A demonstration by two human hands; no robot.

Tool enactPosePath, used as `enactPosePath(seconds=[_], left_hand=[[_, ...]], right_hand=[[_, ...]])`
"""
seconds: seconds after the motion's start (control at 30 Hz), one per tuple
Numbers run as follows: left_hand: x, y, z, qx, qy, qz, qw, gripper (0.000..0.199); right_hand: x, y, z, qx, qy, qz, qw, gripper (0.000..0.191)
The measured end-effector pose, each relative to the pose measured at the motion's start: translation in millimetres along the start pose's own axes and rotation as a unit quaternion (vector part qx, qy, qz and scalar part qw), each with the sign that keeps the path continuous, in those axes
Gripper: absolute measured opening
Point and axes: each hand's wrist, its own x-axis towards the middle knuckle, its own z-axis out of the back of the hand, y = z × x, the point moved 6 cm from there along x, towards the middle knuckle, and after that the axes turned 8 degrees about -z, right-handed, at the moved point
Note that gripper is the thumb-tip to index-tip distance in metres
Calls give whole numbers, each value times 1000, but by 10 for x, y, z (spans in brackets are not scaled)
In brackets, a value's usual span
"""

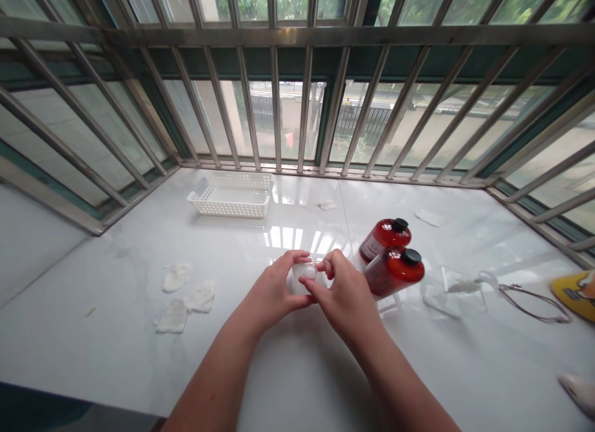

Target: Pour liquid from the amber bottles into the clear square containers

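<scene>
Both hands meet at a small, whitish, see-through container with a rounded top, near the middle of the counter. My left hand is closed around its left side, thumb in front and fingers behind. From the right, my right hand has its thumb and bent forefinger at the rounded top. The hands hide much of the container. Just right of my right hand stand two red-brown bottles with black caps, the nearer bottle partly covering the labelled farther bottle.
A white perforated basket is at the back left. Crumpled white pads lie at left. To the right are a clear plastic piece, a cord loop and a yellow object. Metal bars line the window behind the counter.
</scene>
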Motion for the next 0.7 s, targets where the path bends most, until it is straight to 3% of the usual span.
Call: enactPosePath(seconds=[0.17,0.33,0.47,0.57,0.7], left_hand=[[8,-1,-63,4,2,-47,999,77],[-24,24,-124,-46,73,-74,993,127],[10,83,25,-8,-7,-95,995,102],[35,111,110,53,-66,-122,989,79],[54,118,126,73,-85,-157,981,68]], right_hand=[[-62,20,32,-18,-25,-2,1000,38],[-394,-86,326,-88,-47,-17,995,32],[-716,-352,755,-184,-69,-48,979,30],[-864,-553,1103,-245,-126,-69,959,30],[-911,-620,1410,-327,-151,-67,930,46]])
